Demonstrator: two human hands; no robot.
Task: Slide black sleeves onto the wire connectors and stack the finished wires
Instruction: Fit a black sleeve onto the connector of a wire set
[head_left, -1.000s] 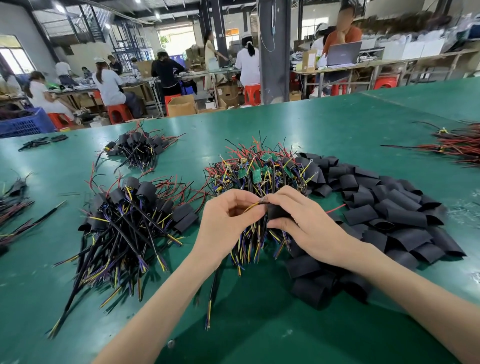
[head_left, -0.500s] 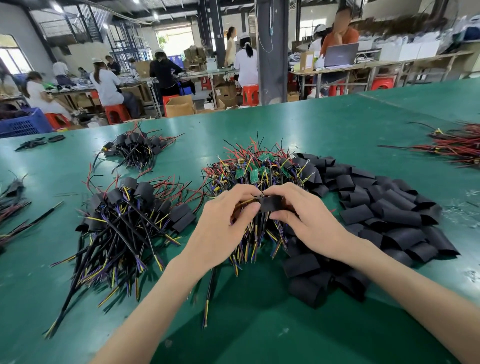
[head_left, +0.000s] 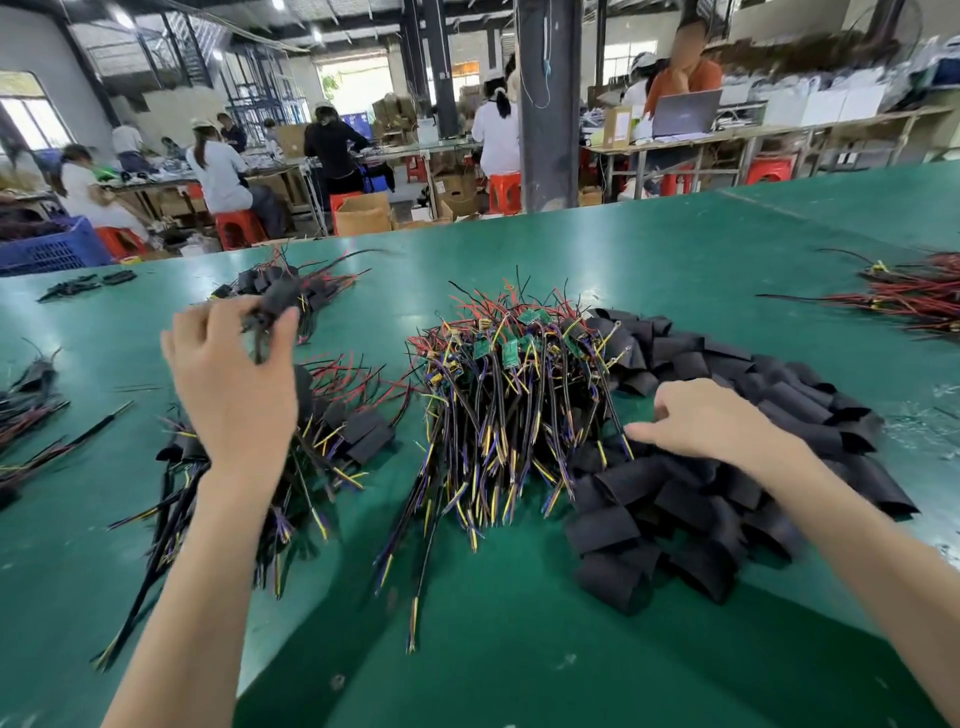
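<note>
My left hand (head_left: 234, 379) is raised over the stack of sleeved wires (head_left: 358, 436) and pinches one sleeved wire (head_left: 272, 306) between thumb and fingers; the wire looks blurred. In the middle of the green table lies a heap of bare wires with small green boards (head_left: 498, 384). A pile of loose black sleeves (head_left: 727, 467) spreads to its right. My right hand (head_left: 696, 421) rests on that pile with loosely bent fingers, its fingertips at the pile's left edge, holding nothing that I can see.
A second stack of sleeved wires (head_left: 291, 286) lies farther back on the left. Red wire bundles (head_left: 914, 296) sit at the right edge, dark wire bundles (head_left: 26, 395) at the left edge. Seated people and workbenches fill the background beyond the green table (head_left: 571, 649).
Both hands were together at the centre, working a sleeve onto a wire. Now my left hand has carried the sleeved wire up and left, and my right hand has dropped onto the sleeve pile.
</note>
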